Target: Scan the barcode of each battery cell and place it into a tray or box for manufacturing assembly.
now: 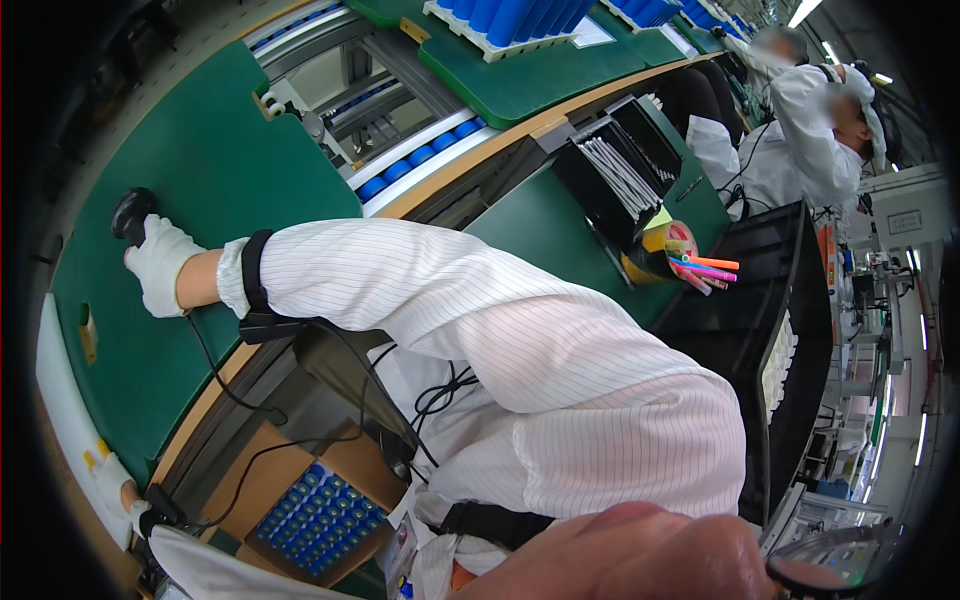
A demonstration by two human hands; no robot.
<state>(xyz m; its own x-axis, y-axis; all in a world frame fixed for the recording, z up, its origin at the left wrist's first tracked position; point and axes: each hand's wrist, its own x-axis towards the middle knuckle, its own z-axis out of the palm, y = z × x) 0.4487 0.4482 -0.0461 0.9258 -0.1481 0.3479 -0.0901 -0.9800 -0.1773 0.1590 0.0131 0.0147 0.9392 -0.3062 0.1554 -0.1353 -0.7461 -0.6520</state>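
Note:
My right hand (165,268), in a white glove, is closed around a black corded handheld scanner (132,215) over the green tabletop (200,150). The scanner's cable (225,385) hangs over the table's edge. My right arm, in a white striped sleeve with a black wrist strap, stretches across the view. At the lower left rim, my left hand (112,488) also wears a white glove. It lies beside the edge of the green top, close to two small yellow bits (96,452). Its fingers are too small and bent by the lens to read.
Below the table stands an open carton (235,480) of blue cylindrical cells (320,515). A conveyor with blue cells (420,157) runs beyond. Right of it are a black bin of metal rods (615,175) and a cup of markers (655,255). Co-workers (800,150) sit farther off.

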